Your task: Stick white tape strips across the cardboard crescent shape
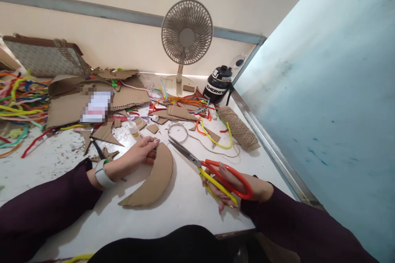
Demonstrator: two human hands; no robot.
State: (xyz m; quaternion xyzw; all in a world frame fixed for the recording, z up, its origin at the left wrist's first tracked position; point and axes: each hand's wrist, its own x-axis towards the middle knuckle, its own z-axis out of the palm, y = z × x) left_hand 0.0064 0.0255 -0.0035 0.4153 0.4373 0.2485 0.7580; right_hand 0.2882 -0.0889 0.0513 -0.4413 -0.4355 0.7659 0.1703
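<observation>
A crescent of brown cardboard (159,178) is pinched at its upper tip by my left hand (138,158), its lower point toward the table's front. My right hand (224,187) holds large scissors (193,159) with red and yellow handles. The blades look nearly closed and point up and left, just right of the crescent, not touching it. A yellow pipe cleaner lies along the yellow handle or is part of it; I cannot tell which.
Twine roll (239,128), black bottle (217,85) and fan (187,33) stand at the back and right. Cardboard scraps (182,111), a glue bottle (133,128), a metal ring (177,132), a phone (97,106) and many pipe cleaners (23,111) lie behind and left.
</observation>
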